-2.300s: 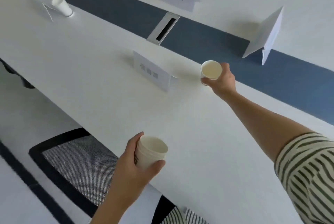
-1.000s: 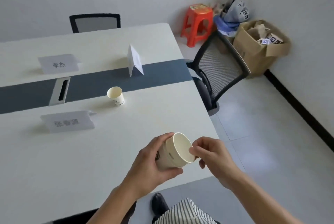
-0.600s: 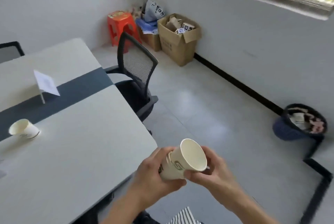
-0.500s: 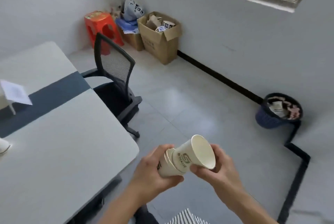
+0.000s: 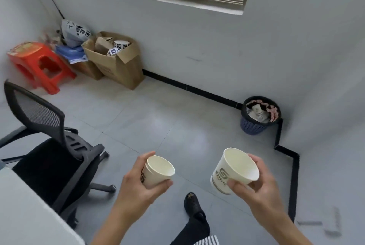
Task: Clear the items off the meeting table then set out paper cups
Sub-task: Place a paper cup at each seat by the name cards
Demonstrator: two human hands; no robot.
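My left hand (image 5: 138, 187) grips a white paper cup (image 5: 158, 171) with a printed logo; whether other cups nest inside it I cannot tell. My right hand (image 5: 254, 187) holds a second white paper cup (image 5: 235, 169), tilted with its mouth toward me. Both cups are in the air above the grey floor, about a hand's width apart. Only a corner of the white meeting table (image 5: 23, 211) shows at the lower left.
A black mesh office chair (image 5: 49, 146) stands by the table corner. A dark bin (image 5: 258, 116) with rubbish sits against the wall at right. A cardboard box (image 5: 116, 61) and an orange stool (image 5: 37, 63) fill the far corner. My foot (image 5: 192, 203) is on the floor.
My view has swung away from the table toward the window wall. My right hand has pulled one cup off the stack, and the two cups are now apart, one in each hand.
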